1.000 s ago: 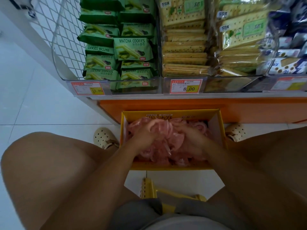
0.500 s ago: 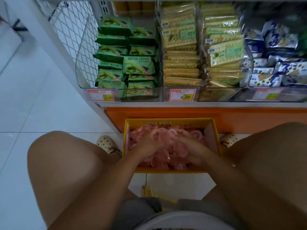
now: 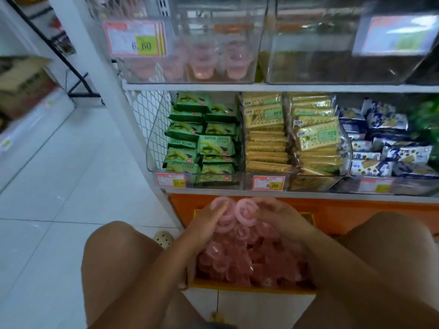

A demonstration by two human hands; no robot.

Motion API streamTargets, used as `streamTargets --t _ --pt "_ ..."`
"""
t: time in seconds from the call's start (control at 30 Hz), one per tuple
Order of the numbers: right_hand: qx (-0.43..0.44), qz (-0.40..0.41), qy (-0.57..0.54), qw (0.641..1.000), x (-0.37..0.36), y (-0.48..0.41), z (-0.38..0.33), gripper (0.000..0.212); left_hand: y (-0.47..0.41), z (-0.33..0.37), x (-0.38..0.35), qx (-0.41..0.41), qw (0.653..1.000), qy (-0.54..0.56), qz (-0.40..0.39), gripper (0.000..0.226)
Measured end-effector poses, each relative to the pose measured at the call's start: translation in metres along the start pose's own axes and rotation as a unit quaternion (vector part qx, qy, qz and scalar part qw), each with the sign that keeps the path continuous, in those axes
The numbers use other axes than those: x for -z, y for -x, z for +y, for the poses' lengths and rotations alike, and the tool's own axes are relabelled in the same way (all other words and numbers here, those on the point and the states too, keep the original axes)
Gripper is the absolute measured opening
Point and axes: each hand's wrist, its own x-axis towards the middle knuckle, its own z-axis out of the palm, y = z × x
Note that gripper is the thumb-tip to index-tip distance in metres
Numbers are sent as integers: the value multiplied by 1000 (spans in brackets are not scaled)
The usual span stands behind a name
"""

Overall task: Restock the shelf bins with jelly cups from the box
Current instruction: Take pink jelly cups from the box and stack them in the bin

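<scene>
**Mid-scoop, crouched low**

Up top left, the clear shelf bin (image 3: 194,17) holds just a few pink cups. Down low, your left hand (image 3: 206,224) curls round one side of a bunch of jelly cups (image 3: 244,213), held just over the yellow box (image 3: 249,288) between your knees. The box is still loaded with them. Your right hand (image 3: 285,218) grips the other side.

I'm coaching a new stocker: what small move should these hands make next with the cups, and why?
Probably lift the handful straight up toward the upper clear bin. The left hand and right hand together grip a cluster of jelly cups held above the box, and that bin holds matching pink cups with room above them.
</scene>
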Motion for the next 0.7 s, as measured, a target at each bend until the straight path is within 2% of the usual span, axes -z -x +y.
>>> streamTargets --t 0.07,0.17,0.23,0.33,0.43,0.53,0.63,0.7 --pt "32 13 -1 999 -3 9 -33 37 8 31 10 -82 996 -3 -18 39" --pt "78 19 6 997 -7 21 -87 26 19 82 30 -176 983 -58 1 42" --pt "124 16 34 992 -10 32 -130 20 30 118 46 -222 971 -88 24 32" --pt "206 5 48 977 -19 51 -200 25 54 172 71 -308 930 -155 125 28" --pt "303 17 79 949 -30 55 -271 27 71 214 101 -349 895 -172 219 27" --pt "369 32 183 911 -39 32 -335 15 73 237 129 -367 868 -196 270 28" --pt "349 77 379 854 -53 -16 -387 12 68 245 154 -377 851 -231 281 25" --pt "323 86 485 808 -63 -55 -409 21 64 246 166 -365 853 -253 274 32"
